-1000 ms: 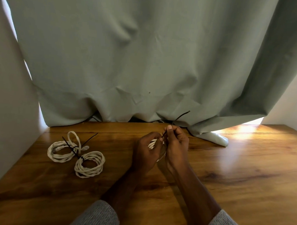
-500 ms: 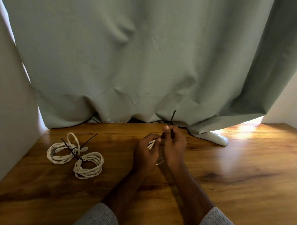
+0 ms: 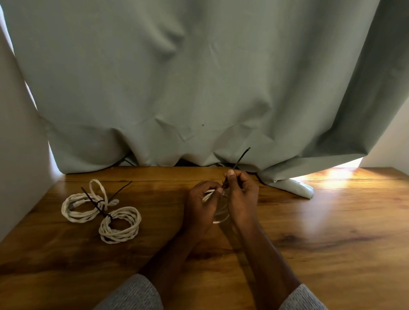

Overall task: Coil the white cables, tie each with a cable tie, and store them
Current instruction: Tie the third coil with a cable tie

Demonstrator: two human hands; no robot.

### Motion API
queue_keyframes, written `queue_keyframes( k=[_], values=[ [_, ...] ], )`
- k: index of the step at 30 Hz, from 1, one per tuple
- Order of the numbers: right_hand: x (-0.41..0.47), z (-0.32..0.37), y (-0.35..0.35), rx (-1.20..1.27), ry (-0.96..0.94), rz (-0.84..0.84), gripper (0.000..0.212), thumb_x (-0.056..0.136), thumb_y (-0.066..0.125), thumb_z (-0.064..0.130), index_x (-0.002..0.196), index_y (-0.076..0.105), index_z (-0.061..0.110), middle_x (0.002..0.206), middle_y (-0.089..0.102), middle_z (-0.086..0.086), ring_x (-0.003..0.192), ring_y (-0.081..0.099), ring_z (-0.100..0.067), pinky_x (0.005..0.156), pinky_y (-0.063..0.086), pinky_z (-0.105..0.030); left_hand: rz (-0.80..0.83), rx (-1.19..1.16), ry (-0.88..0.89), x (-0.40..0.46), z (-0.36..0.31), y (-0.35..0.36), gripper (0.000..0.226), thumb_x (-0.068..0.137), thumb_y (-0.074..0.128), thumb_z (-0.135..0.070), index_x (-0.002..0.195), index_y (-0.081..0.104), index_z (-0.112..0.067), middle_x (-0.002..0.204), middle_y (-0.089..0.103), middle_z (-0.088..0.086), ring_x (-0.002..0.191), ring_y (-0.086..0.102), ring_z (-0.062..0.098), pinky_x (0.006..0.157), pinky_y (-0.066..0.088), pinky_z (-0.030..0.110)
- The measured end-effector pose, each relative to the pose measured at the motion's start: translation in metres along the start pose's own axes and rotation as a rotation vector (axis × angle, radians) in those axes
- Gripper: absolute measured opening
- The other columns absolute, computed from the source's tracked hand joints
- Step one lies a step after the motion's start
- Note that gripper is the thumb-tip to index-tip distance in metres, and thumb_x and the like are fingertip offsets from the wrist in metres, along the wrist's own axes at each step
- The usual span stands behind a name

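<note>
Hands met above table (image 3: pixel 312 241) centre: L hand (image 3: pixel 200 207) curled round white coil (image 3: pixel 221 213), R hand (image 3: pixel 242 195) pinched black tie (image 3: pixel 241 157), tail sticking up. Two tied coils (image 3: pixel 101 212) lay well left, touching each other.

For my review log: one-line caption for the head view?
Left hand holds a white cable coil while right hand pulls its black tie; two tied coils lie left.

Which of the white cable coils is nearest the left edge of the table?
The far-left coil, the looser one with a loop sticking up. The tighter coil lies to its right; a third coil is between the hands.
</note>
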State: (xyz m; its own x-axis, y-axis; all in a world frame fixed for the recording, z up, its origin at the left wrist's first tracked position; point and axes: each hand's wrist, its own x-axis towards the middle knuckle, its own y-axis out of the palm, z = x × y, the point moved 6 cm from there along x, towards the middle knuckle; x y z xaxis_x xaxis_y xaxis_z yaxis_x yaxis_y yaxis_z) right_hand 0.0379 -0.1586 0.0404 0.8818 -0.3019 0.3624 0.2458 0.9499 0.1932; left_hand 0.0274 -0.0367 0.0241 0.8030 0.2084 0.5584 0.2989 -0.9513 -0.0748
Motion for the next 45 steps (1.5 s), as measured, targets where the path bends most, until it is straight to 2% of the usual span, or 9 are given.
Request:
queue_keyframes(
  k=[5, 14, 19, 23, 28, 35, 38, 41, 45],
  values=[
    [0.0, 0.001, 0.001, -0.036, -0.051, 0.017, 0.02, 0.103, 0.057, 0.017, 0.087, 0.068, 0.01, 0.073, 0.061, -0.003, 0.069, 0.056, -0.013, 0.063, 0.049, -0.024, -0.044, 0.05, 0.066, -0.001, -0.005, -0.001, 0.009, 0.088, 0.064, -0.006, 0.083, 0.069, -0.012, 0.08, 0.068, -0.004, 0.078, 0.064, 0.008, 0.069, 0.054, 0.027],
    [0.004, 0.001, -0.005, -0.093, -0.084, -0.023, 0.021, 0.101, 0.059, 0.016, 0.081, 0.066, 0.011, 0.069, 0.059, -0.004, 0.066, 0.055, -0.017, 0.065, 0.049, -0.039, -0.011, 0.08, 0.161, -0.005, -0.02, 0.002, 0.013, 0.09, 0.063, -0.005, 0.082, 0.069, -0.012, 0.075, 0.066, -0.012, 0.073, 0.064, 0.005, 0.062, 0.048, 0.014],
    [-0.003, 0.01, 0.012, -0.002, 0.014, 0.185, 0.023, 0.099, 0.062, 0.012, 0.083, 0.066, -0.005, 0.069, 0.063, -0.01, 0.062, 0.06, -0.015, 0.06, 0.052, -0.027, -0.077, -0.049, -0.152, 0.002, -0.003, -0.019, 0.015, 0.087, 0.067, -0.004, 0.075, 0.073, -0.012, 0.071, 0.071, -0.001, 0.068, 0.067, 0.012, 0.062, 0.054, 0.031],
    [-0.018, 0.01, 0.034, 0.027, 0.136, 0.439, 0.013, 0.091, 0.07, 0.006, 0.098, 0.071, -0.004, 0.086, 0.075, -0.018, 0.072, 0.071, -0.019, 0.062, 0.056, -0.025, -0.143, -0.247, -0.48, 0.004, 0.005, -0.055, 0.012, 0.089, 0.063, -0.005, 0.082, 0.073, -0.007, 0.065, 0.065, 0.004, 0.046, 0.053, 0.01, 0.041, 0.038, 0.02],
    [-0.035, 0.007, 0.05, -0.046, 0.135, 0.546, 0.012, 0.087, 0.075, 0.006, 0.098, 0.074, 0.001, 0.088, 0.077, -0.015, 0.076, 0.074, -0.02, 0.064, 0.057, -0.025, -0.115, -0.268, -0.553, -0.002, 0.003, -0.082, 0.012, 0.091, 0.061, -0.006, 0.084, 0.071, -0.007, 0.059, 0.062, 0.005, 0.038, 0.049, 0.009, 0.038, 0.036, 0.021],
    [-0.051, 0.019, 0.076, -0.161, 0.023, 0.628, 0.02, 0.083, 0.08, 0.004, 0.102, 0.075, 0.01, 0.087, 0.079, -0.004, 0.077, 0.076, -0.015, 0.064, 0.056, -0.021, -0.091, -0.23, -0.525, -0.008, 0.003, -0.114, 0.011, 0.09, 0.064, -0.01, 0.086, 0.073, -0.006, 0.074, 0.069, 0.012, 0.061, 0.062, 0.022, 0.047, 0.047, 0.027],
    [-0.056, 0.018, 0.089, -0.162, 0.002, 0.618, 0.019, 0.08, 0.081, 0.002, 0.099, 0.078, 0.006, 0.089, 0.08, -0.003, 0.081, 0.077, -0.018, 0.069, 0.059, -0.025, -0.105, -0.216, -0.503, -0.01, 0.003, -0.13, 0.012, 0.09, 0.066, -0.011, 0.083, 0.075, -0.013, 0.082, 0.073, 0.008, 0.079, 0.069, 0.024, 0.068, 0.056, 0.037],
    [-0.06, 0.015, 0.097, -0.139, 0.041, 0.603, 0.017, 0.079, 0.081, 0.001, 0.095, 0.078, 0.006, 0.084, 0.079, -0.005, 0.071, 0.075, -0.012, 0.06, 0.055, -0.018, -0.135, -0.166, -0.438, -0.009, -0.002, -0.148, 0.009, 0.09, 0.069, -0.015, 0.087, 0.076, -0.018, 0.09, 0.075, 0.004, 0.092, 0.071, 0.024, 0.083, 0.058, 0.039],
    [-0.059, 0.005, 0.093, -0.142, 0.141, 0.548, 0.016, 0.079, 0.083, 0.003, 0.095, 0.077, 0.002, 0.076, 0.077, -0.006, 0.055, 0.068, -0.007, 0.048, 0.048, -0.017, -0.36, 0.129, -0.297, -0.02, -0.012, -0.202, 0.007, 0.087, 0.072, -0.023, 0.084, 0.075, -0.018, 0.08, 0.074, -0.002, 0.078, 0.07, 0.015, 0.07, 0.058, 0.035]
  ],
)
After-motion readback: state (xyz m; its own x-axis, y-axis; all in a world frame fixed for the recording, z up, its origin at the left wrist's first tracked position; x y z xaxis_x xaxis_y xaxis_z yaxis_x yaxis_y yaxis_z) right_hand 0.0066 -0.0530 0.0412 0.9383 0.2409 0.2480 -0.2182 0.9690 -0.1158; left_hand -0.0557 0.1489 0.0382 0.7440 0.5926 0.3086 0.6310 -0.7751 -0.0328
